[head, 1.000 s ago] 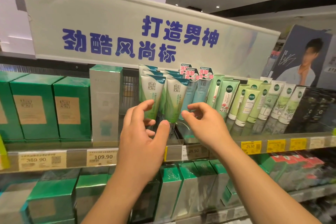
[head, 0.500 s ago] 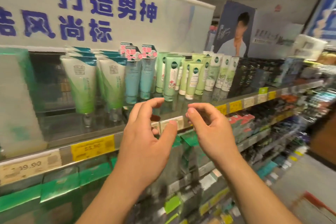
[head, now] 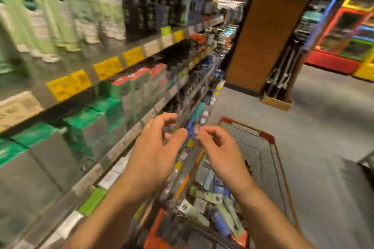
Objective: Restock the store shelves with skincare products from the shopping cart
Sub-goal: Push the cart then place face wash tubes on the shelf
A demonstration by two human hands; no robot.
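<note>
skincare products [head: 210, 204] in cart [head: 265, 135], under hands [head: 153, 155]

Your left hand [head: 155, 153] and right hand [head: 220, 151] are both raised in front of you, near each other but apart. Fingers loosely curled, thumbs facing inward, holding nothing. Forearms bare, angled up from below.

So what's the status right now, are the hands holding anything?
Left hand and right hand: both empty, fingers loosely curled, above the cart. Shopping cart holds tubes and boxes, none picked. Nothing seen between hands and cart; picture blurred.
</note>
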